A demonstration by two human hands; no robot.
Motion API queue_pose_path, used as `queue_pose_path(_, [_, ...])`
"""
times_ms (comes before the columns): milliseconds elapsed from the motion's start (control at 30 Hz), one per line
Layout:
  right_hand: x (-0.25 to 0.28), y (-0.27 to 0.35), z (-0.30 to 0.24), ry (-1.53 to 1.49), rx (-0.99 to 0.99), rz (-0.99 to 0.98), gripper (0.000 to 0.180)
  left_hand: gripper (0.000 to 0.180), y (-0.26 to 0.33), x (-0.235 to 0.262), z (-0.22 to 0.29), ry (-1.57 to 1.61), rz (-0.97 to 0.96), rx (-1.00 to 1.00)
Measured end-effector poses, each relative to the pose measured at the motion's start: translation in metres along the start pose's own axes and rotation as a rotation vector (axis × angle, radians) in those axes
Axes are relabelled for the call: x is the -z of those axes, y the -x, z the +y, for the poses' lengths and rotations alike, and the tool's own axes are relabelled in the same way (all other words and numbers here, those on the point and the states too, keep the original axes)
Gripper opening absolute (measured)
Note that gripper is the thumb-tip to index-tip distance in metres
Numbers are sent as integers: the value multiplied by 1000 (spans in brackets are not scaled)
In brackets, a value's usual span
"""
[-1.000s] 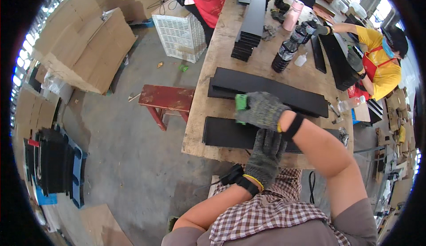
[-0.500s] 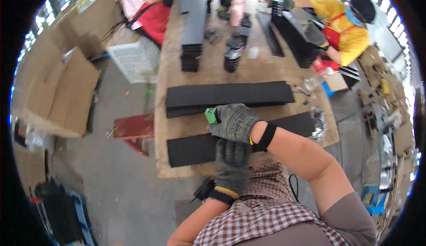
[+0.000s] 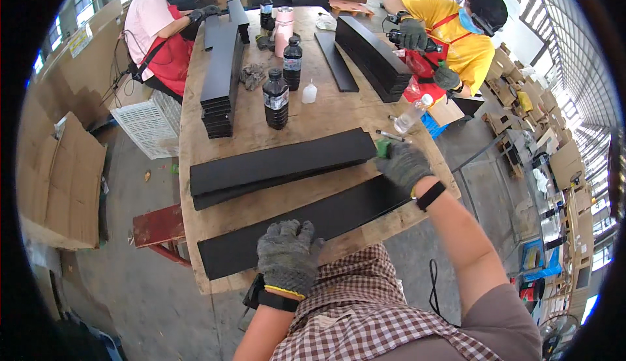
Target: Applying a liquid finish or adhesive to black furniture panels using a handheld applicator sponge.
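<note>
A long black panel (image 3: 293, 227) lies near me on the wooden table. My left hand (image 3: 287, 257), in a grey knitted glove, rests on its near edge left of the middle, thumb apart from the fingers and nothing held. At the panel's right end my right hand (image 3: 405, 165), gloved alike, is closed round a small green block-like piece (image 3: 383, 147); only part of it shows, so its kind is unclear. Just beyond lies a short stack of black panels (image 3: 283, 162), its right end close to my right hand.
Dark bottles (image 3: 276, 100), a pink flask (image 3: 283, 32) and a small white bottle (image 3: 309, 92) stand mid-table. Tall panel stacks flank them, left (image 3: 222, 87) and right (image 3: 372, 58). A clear bottle (image 3: 413, 113) lies at right. Two co-workers work at the far sides. A red bench (image 3: 160, 225) stands left.
My right hand has gone right with the green piece, to the near panel's end. My left hand has moved left, away from the right one. The view has tilted up and turned.
</note>
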State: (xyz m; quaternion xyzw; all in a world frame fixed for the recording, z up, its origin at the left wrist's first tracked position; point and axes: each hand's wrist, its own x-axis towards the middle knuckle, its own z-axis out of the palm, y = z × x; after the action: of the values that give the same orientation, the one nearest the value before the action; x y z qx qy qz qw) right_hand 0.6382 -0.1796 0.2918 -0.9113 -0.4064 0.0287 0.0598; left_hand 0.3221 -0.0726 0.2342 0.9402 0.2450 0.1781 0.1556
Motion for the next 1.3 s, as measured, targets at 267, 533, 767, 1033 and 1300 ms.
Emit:
queue_pose_path(267, [-9, 18, -46, -82, 91, 60, 30, 36, 7, -4, -10, 15, 112, -37])
queue_pose_path(533, [-6, 9, 112, -791, -434, 24, 39, 40, 3, -3, 0, -9, 97, -7])
queue_pose_path(767, [-24, 42, 127, -1068, -203, -85, 30, 41, 0, 4, -1, -29, 54, -7])
queue_pose_path(1033, [-16, 73, 93, -1171, -296, 89, 27, 43, 0, 5, -3, 2, 8, 10])
queue_pose_path(1300, [-75, 127, 93, -1294, -265, 493, 27, 44, 1, -1, 0, -50, 72, -36])
